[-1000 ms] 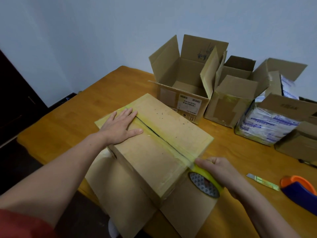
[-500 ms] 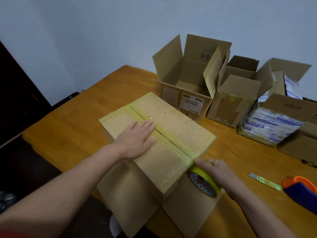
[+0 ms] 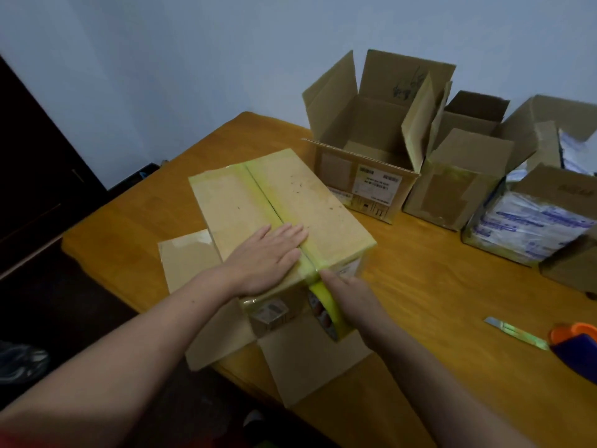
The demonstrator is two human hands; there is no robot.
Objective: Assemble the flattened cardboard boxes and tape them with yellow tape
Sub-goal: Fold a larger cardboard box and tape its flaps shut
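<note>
Table [image 3: 436, 286] with open boxes [image 3: 371, 176]: left fingers [image 3: 287, 232] flat on box [image 3: 310, 195], right fingers [image 3: 332, 279] clamp tape roll [image 3: 326, 302]

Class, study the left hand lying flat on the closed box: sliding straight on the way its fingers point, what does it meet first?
The left hand would first cross the yellow tape strip on the closed brown cardboard box, right at the fingertips; beyond, probably the open labelled cardboard box.
</note>
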